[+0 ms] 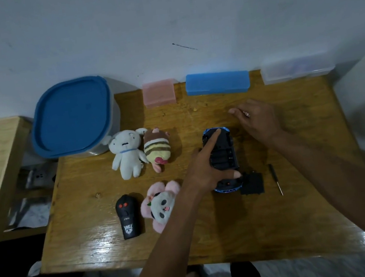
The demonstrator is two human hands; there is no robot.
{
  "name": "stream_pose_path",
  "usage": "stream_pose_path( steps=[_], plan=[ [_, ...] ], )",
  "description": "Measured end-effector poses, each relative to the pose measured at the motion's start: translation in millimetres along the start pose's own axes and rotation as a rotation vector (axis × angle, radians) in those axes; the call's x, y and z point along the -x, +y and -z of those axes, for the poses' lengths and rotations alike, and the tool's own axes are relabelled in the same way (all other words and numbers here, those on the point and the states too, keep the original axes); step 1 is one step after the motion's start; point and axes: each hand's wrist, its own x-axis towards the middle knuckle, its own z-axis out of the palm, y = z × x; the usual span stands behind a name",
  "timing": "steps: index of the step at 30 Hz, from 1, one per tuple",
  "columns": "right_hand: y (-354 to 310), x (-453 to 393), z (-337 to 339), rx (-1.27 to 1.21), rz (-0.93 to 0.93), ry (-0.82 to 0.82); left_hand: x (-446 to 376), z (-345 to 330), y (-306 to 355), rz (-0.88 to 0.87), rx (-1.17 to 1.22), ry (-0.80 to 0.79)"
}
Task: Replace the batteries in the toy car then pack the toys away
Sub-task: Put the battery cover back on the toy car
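The blue and black toy car (224,153) lies upside down on the wooden table (212,232), its battery bay uncovered with dark batteries inside. My left hand (202,170) grips the car, index finger on the far end, thumb on the near end. My right hand (256,121) hovers just right of and beyond the car, fingers loosely curled; something small glints between them, and I cannot tell what. The black battery cover (252,183) lies beside the car's near end, a small screwdriver (276,179) to its right.
A black remote control (128,216), a panda plush (162,205), a white plush (126,153) and a striped plush (156,150) lie left of the car. A container with a blue lid (74,116) stands back left. Pink (159,93), blue (217,84) and clear (295,70) boxes line the wall.
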Motion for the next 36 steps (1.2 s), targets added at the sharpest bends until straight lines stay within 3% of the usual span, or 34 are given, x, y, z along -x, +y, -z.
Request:
stream_pose_path(
  steps=[5,11,16,23,30,32,34,36],
  plan=[
    [-7,-6,17,-0.109,-0.108,0.032,5,5,-6,-0.042,0.172,0.029],
    [-12,-6,51,-0.024,-0.333,-0.126,6,8,-3,-0.065,0.249,0.041],
    [-19,10,76,0.305,-0.229,-0.348,8,11,11,-0.101,0.271,0.042],
    [-22,39,95,0.386,0.011,-0.569,16,17,19,-0.125,0.266,0.000],
    [-21,56,86,0.524,0.028,-0.705,19,19,17,-0.124,0.236,-0.015],
    [-22,59,83,0.525,-0.053,-0.710,21,19,18,-0.129,0.234,-0.023],
    [-28,59,83,0.443,-0.247,-0.685,24,20,20,-0.131,0.243,-0.026],
    [-39,56,86,0.268,-0.447,-0.563,26,22,22,-0.142,0.255,-0.021]
  ],
)
